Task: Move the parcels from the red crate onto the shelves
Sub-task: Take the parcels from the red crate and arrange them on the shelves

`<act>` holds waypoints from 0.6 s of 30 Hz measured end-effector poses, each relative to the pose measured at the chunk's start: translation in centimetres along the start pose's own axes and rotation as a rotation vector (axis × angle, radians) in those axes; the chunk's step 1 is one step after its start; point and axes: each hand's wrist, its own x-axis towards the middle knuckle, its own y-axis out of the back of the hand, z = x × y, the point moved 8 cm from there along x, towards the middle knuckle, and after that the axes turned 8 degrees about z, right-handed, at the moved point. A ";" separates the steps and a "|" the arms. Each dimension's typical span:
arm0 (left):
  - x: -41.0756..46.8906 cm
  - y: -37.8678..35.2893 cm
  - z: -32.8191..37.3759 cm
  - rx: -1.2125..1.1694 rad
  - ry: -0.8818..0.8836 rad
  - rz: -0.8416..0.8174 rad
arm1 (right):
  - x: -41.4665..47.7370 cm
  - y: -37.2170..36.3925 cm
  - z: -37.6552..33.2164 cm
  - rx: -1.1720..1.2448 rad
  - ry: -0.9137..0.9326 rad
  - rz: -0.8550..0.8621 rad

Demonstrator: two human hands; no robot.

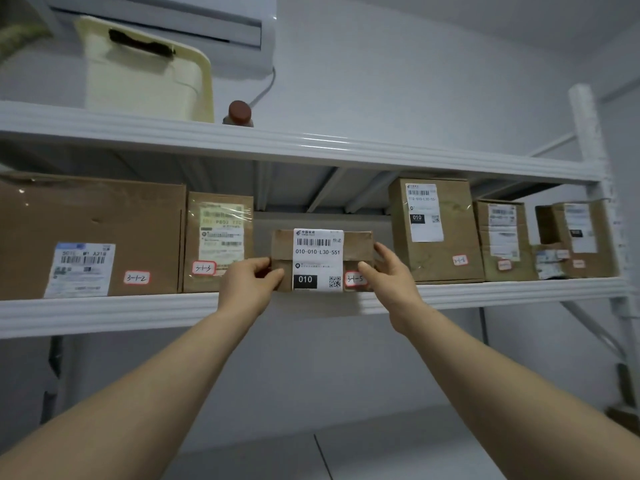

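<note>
One parcel between left fingers and right fingers; shelf beneath

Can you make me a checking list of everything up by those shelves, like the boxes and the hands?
Surface: white shelf, parcels standing in a row on it.
Job's things: parcel held at the gap in the row; other parcels on both sides; red crate not in view.
Clutter: cream bin and red-capped bottle on the top shelf.
Hands: left hand grips the parcel's left edge, right hand its right edge.
Cables: grey cable drops behind the bottle.
Surroundings: white wall, air conditioner above.
</note>
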 end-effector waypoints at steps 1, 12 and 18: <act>0.2 -0.5 0.3 0.004 -0.012 0.028 | 0.6 0.3 0.1 -0.037 0.025 0.006; 1.6 -4.3 0.9 0.249 -0.014 0.207 | 6.5 0.4 1.6 -0.232 0.147 -0.116; 1.2 -4.6 0.0 0.431 0.027 0.262 | 8.0 -1.2 3.5 -0.470 0.259 -0.198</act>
